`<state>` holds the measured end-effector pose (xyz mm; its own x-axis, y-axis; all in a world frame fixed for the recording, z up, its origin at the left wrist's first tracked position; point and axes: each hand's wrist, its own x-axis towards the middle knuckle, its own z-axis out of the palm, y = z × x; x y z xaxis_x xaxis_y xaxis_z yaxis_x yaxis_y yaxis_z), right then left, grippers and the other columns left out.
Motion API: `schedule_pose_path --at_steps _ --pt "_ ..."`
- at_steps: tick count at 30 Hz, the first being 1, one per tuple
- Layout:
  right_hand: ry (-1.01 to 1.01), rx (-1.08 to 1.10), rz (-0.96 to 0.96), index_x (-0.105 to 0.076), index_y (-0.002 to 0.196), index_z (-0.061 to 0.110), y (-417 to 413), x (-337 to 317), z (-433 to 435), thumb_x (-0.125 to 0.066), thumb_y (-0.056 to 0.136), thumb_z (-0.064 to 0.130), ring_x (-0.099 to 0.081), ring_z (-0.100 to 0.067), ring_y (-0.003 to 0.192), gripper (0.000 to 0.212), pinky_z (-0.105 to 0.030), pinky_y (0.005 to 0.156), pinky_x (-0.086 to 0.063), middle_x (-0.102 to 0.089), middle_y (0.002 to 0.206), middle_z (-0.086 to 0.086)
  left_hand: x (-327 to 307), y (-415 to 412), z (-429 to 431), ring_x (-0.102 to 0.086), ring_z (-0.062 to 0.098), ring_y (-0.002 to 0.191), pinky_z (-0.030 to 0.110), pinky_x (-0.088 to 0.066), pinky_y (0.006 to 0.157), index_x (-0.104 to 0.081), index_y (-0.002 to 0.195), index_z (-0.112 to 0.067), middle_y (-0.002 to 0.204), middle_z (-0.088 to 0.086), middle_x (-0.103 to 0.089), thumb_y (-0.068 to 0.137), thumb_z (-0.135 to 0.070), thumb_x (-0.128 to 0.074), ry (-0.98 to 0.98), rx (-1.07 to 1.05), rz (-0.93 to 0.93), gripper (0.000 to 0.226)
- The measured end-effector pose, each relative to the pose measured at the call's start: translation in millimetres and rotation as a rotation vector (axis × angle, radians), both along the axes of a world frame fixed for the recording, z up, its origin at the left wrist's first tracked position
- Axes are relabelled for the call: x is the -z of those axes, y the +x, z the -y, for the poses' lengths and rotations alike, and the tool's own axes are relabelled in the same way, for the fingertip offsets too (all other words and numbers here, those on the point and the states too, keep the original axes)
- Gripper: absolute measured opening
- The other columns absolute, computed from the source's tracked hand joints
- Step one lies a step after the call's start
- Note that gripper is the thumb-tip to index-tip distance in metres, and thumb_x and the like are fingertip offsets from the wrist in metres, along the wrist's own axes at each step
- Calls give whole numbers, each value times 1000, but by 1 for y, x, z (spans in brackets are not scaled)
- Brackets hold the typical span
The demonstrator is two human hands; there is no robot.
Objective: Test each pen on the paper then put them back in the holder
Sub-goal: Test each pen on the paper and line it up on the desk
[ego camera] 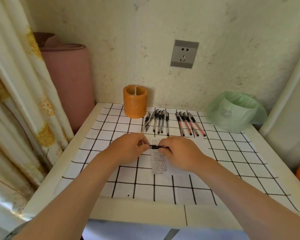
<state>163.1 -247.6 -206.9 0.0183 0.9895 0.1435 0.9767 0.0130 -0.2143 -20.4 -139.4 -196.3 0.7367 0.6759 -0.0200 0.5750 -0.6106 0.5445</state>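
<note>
Black pen (155, 146) is horizontal between both hands, just above the paper (159, 164). Only a short dark section shows between the fingers, so I can't tell if the cap is on or off. Left hand (128, 150): fingers curled, tips pinching the pen's left end. Right hand (178, 153): fingers curled, pinching the right end, hand over the paper's right edge. Paper is a narrow white strip lying mid-bench on the grid sheet (232, 153), filled with rows of small dark and reddish scribbles. Holder (135, 103) is an orange cylinder with a divider across the mouth, upright at the back of the bench (47, 182) by the wall. Black pens (157, 122) lie side by side just right of the holder. Four red pens (189, 125) lie in a second group further right, apart from the black ones. Green-bagged bin (235, 110) is in the back right corner.
</note>
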Motion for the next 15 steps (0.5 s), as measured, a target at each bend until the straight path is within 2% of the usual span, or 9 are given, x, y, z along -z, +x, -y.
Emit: schedule_pose_path --at_steps 3,6,8,11,15 --pt "-14 -1 -34 -65 97 19 -1 -1 0 -50 99 27 -58 -20 81 17 -36 68 -48 -57 84 4 -1 6 5 -58 4 84 25 -50 75 -67 105 -29 95 -14 -65 98 -35 -57 -4 8 -7 13" --pt "-10 -27 -149 -64 105 17 -4 -2 5 -50 97 20 -59 -19 82 17 -38 70 -50 -64 91 0 -1 12 7 -64 6 84 29 -53 80 -65 99 -31 86 -10 -69 93 -34 -66 -88 13 124 6" --pt "-18 -49 -197 -63 100 15 -7 -2 8 -50 98 26 -57 -17 75 16 -38 65 -49 -63 85 1 0 17 11 -66 9 80 28 -54 77 -64 94 -31 82 -6 -70 89 -32 -71 -156 26 208 10" --pt "-40 -33 -123 -53 85 17 -4 -3 9 -47 101 37 -52 -16 67 27 -34 58 -40 -58 76 2 3 24 17 -65 10 77 29 -53 75 -66 90 -26 82 -4 -70 89 -27 -72 -155 59 250 6" --pt "-75 -40 -60 -54 86 19 1 -5 10 -43 102 41 -55 -17 69 29 -35 61 -43 -58 76 4 2 23 15 -67 9 78 25 -53 74 -71 93 -22 85 -3 -73 91 -23 -69 -215 110 264 2"
